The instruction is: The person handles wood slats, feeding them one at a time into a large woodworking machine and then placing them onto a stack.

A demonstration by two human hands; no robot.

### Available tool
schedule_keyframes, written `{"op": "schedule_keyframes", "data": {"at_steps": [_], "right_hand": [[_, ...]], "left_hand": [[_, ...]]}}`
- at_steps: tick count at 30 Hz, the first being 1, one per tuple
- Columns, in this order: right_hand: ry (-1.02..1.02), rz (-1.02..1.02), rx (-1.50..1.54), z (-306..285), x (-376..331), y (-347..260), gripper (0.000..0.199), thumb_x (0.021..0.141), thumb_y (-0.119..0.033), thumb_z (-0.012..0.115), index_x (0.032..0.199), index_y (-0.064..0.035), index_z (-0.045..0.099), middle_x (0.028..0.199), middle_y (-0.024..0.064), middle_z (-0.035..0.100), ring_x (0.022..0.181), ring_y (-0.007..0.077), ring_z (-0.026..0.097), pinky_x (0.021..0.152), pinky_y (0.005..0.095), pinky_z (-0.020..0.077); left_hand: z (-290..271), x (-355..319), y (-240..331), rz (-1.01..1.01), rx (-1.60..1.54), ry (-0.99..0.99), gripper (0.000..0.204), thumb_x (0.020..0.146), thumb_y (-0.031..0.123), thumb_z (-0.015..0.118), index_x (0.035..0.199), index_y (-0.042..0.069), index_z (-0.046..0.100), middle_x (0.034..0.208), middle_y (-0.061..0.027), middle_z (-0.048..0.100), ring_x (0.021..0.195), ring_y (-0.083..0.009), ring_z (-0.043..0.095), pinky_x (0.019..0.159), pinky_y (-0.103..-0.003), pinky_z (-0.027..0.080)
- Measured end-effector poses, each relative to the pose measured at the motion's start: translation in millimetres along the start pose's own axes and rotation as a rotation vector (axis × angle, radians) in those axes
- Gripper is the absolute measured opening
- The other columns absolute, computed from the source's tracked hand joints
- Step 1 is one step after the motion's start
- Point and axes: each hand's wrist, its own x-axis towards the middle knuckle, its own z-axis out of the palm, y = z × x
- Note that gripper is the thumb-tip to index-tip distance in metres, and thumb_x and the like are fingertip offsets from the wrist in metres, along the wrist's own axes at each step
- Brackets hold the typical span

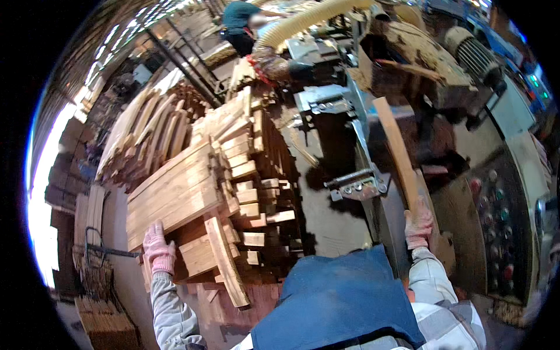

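My right hand (418,226), in a pinkish work glove, is closed around the near end of a long narrow wooden board (394,140). The board points away from me, along the right side of a metal machine guide (357,185). On the left, my gloved left hand (158,249) lies with fingers stretched out against the near edge of some wide planks (175,189) on top of a wood stack. It does not grip them. A loose wooden strip (224,262) leans at a slant on the stack's near side, right of my left hand.
More rough boards (143,131) are piled at the far left. A machine with a yellow ribbed hose (312,20) and an electric motor (471,53) stands ahead. A button panel (496,227) is at the right. Another person (238,23) works at the back.
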Motion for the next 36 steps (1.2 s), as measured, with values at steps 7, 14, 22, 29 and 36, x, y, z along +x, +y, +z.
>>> {"op": "schedule_keyframes", "data": {"at_steps": [7,14,22,29,36], "right_hand": [[-0.173,0.003,0.006,-80,-200,56,0.069,0.083,-0.019,0.077,0.146,-0.0012,0.055,0.128,0.0248,0.066,0.119,0.0465,0.059,0.102,0.0547,0.0457],[-0.149,0.039,-0.123,-103,-255,67,0.062,0.085,-0.013,0.074,0.145,-0.0068,0.056,0.138,0.0238,0.06,0.129,0.046,0.055,0.108,0.0543,0.0447],[0.0,-0.179,-0.042,-13,-19,21,0.056,0.089,-0.019,0.071,0.143,-0.014,0.061,0.145,0.0179,0.059,0.133,0.0435,0.053,0.115,0.0534,0.0414],[-0.153,-0.226,0.305,3,67,-47,0.052,0.097,-0.028,0.065,0.147,-0.0133,0.06,0.146,0.0163,0.061,0.139,0.0392,0.051,0.118,0.0489,0.0383],[-0.542,-0.345,0.513,-147,-2,-170,0.108,0.081,-0.056,0.079,0.167,-0.0159,0.028,0.169,0.0185,0.034,0.152,0.0335,0.041,0.126,0.0418,0.0329]], "left_hand": [[36,36,4,-0.035,0.092,0.194,0.094,0.078,0.025,0.086,0.16,0.012,0.042,0.153,-0.0173,0.053,0.14,-0.037,0.051,0.121,-0.041,0.039],[41,40,-12,0.144,-0.029,0.367,0.083,0.081,-0.005,0.062,0.16,0.014,0.046,0.152,-0.0175,0.055,0.137,-0.0377,0.054,0.12,-0.039,0.04],[-97,29,90,0.659,-0.012,0.585,0.078,0.078,-0.001,0.064,0.155,0.011,0.052,0.135,-0.0172,0.064,0.125,-0.0384,0.059,0.116,-0.051,0.042],[-120,79,249,1.09,0.123,0.762,0.065,0.089,0.007,0.068,0.151,0.016,0.054,0.131,-0.011,0.063,0.126,-0.0325,0.059,0.121,-0.05,0.04],[-152,-19,432,1.606,-0.065,0.811,0.061,0.087,0.008,0.063,0.146,0.015,0.058,0.119,-0.0104,0.068,0.119,-0.0317,0.063,0.114,-0.051,0.046]]}}
